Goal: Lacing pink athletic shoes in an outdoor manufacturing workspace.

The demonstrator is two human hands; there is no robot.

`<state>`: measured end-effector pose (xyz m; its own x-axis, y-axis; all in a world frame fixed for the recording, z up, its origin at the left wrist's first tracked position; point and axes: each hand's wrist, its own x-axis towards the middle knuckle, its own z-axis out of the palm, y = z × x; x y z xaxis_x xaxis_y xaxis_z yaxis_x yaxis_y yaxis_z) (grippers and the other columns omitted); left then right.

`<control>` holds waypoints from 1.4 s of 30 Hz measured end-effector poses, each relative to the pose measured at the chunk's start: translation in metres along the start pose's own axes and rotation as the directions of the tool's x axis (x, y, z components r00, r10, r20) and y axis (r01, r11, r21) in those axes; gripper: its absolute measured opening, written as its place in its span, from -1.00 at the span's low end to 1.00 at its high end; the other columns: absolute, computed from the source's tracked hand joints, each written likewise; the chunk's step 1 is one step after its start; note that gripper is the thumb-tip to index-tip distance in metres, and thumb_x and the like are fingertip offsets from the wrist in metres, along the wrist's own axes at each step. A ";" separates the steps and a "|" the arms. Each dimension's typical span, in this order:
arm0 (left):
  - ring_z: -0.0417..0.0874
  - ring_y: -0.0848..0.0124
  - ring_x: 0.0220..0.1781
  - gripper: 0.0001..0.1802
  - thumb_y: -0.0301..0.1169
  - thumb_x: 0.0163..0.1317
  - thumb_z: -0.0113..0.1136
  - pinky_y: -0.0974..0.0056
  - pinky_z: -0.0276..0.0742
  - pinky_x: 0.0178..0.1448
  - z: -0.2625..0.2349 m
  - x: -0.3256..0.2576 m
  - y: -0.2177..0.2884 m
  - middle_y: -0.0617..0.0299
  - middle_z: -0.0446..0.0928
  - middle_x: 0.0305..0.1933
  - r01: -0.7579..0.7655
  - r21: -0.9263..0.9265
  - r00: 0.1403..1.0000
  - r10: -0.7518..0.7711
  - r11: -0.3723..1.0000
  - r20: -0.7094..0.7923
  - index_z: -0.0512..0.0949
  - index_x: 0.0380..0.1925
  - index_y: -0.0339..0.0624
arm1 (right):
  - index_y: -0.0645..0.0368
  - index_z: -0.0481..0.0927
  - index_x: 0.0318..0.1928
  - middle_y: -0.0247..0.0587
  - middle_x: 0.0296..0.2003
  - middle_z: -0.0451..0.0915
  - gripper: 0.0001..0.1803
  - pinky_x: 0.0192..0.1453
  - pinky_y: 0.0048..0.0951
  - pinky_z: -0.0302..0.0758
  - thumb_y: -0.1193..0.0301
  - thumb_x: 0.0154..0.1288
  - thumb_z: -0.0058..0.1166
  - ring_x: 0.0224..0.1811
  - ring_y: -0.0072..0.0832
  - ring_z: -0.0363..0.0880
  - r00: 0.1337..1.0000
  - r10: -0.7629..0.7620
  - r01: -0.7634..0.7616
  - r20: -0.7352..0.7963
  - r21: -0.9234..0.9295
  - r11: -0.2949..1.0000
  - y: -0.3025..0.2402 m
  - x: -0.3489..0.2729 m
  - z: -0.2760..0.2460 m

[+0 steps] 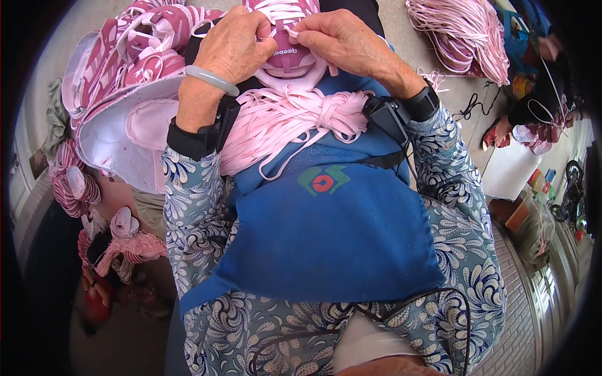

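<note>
A pink shoe upper [295,62] with pale lacing rests on my lap at the top of the view, its tongue end toward me. My left hand [235,47], with a grey bangle on the wrist, pinches a pale shoelace at the left eyelets; a loop of lace shows beside it. From the other side, my right hand [342,42] pinches the white shoelace [290,31] between thumb and forefinger over the tongue. A knotted bundle of pale pink laces [301,119] lies across my blue apron [338,238], just below the upper.
Several pink shoe uppers [157,37] are piled at my left, beside a white-lined pink piece [103,144]. A large bunch of pink laces [461,37] lies at the far right, near a black cord [476,106]. Another person's sandalled foot [498,133] shows at the right.
</note>
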<state>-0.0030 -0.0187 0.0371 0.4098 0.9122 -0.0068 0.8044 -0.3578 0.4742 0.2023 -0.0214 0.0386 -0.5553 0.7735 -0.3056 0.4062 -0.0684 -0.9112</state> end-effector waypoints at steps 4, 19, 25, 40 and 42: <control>0.50 0.24 -0.42 -0.87 -0.46 -0.04 0.18 0.22 0.45 -0.27 -0.004 0.002 0.012 0.11 0.42 -0.45 0.067 -0.078 0.996 -0.071 0.995 -0.060 0.51 -0.45 -0.23 | 0.29 0.56 -0.20 -0.27 -0.62 0.47 -0.76 -0.53 -0.52 0.39 0.36 0.30 -0.02 -0.59 -0.61 0.44 0.977 -0.191 0.173 -0.094 -0.168 0.970 0.006 0.001 -0.001; 0.59 0.25 -0.41 -0.88 -0.51 -0.01 0.21 0.24 0.49 -0.34 0.005 -0.001 0.010 0.17 0.50 -0.45 -0.091 0.086 0.966 0.109 0.992 -0.234 0.53 -0.41 -0.18 | 0.17 0.60 -0.42 -0.43 -0.67 0.48 -0.56 -0.75 -0.69 0.15 0.10 0.35 -0.15 -0.77 -0.72 0.30 0.932 0.361 -0.341 0.032 0.414 0.844 -0.009 0.001 -0.019; 0.57 0.20 -0.41 -0.89 -0.52 0.01 0.18 0.24 0.50 -0.36 0.013 0.001 0.012 0.16 0.48 -0.44 -0.088 0.129 0.927 0.129 0.988 -0.353 0.49 -0.41 -0.17 | 0.25 0.58 -0.49 -0.51 -0.62 0.44 -0.73 -0.51 -0.66 0.27 0.34 0.28 0.00 -0.56 -0.74 0.34 0.967 0.205 -0.221 0.150 0.097 0.970 -0.011 0.007 -0.025; 0.60 0.16 -0.30 -0.86 -0.54 0.12 0.08 0.24 0.52 -0.26 0.009 -0.014 0.022 0.14 0.49 -0.30 -0.053 -0.052 0.976 0.041 0.997 -0.214 0.53 -0.30 -0.19 | 0.09 0.55 -0.18 -0.23 -0.33 0.49 -0.80 -0.32 -0.38 0.51 0.30 0.24 0.00 -0.36 -0.32 0.58 0.865 -0.493 0.264 -0.092 -0.752 0.603 0.023 -0.019 -0.037; 0.61 0.15 -0.31 -0.86 -0.53 0.12 0.07 0.23 0.54 -0.25 0.009 -0.014 0.020 0.15 0.50 -0.31 -0.052 -0.058 0.973 0.037 0.997 -0.229 0.55 -0.31 -0.17 | 0.14 0.60 -0.25 -0.17 -0.31 0.54 -0.75 -0.23 -0.35 0.51 0.24 0.27 0.00 -0.34 -0.24 0.57 0.845 -0.499 0.255 -0.191 -0.677 0.691 0.021 -0.011 -0.030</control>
<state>0.0117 -0.0403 0.0387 0.3300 0.9198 0.2124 0.7560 -0.3923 0.5241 0.2386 -0.0129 0.0316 -0.5333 0.8084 0.2492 0.6304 0.5762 -0.5201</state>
